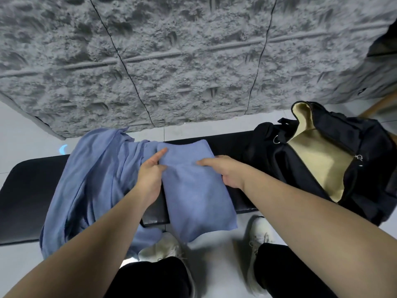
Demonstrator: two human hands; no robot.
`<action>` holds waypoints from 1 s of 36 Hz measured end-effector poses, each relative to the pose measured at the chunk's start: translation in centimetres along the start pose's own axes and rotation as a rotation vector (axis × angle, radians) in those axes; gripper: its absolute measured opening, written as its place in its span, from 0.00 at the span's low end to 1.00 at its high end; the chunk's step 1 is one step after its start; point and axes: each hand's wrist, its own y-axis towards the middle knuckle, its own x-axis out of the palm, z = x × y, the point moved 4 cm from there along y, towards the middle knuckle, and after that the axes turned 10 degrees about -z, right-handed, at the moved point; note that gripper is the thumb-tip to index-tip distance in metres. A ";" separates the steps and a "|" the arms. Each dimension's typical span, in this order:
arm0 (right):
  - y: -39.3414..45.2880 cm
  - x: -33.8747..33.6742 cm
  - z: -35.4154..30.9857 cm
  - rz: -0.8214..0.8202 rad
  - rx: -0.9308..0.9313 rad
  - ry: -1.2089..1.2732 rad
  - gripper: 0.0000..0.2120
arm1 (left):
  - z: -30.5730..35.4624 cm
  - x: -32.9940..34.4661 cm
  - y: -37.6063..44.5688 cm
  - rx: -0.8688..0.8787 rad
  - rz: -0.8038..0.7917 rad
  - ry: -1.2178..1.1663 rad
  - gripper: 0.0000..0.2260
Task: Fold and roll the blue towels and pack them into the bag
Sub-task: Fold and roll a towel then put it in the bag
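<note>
A folded blue towel (193,190) lies across the black bench (28,196), its near end hanging over the front edge. My left hand (150,175) holds its left edge, thumb on top and fingers out of sight. My right hand (223,168) grips the right edge the same way, thumb lying across the cloth. A second blue towel (92,179) lies unfolded and crumpled on the bench to the left. The black bag (343,168) stands unzipped on the bench's right end, showing a tan lining.
A rough grey wall (171,61) rises close behind the bench. My white shoes (257,244) and dark trouser legs stand on the pale tiled floor below the bench's front edge.
</note>
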 end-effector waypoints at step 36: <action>4.7 -3.8 -4.9 0.435 -0.254 -0.141 0.30 | 2.5 3.9 5.2 0.126 -0.004 0.562 0.18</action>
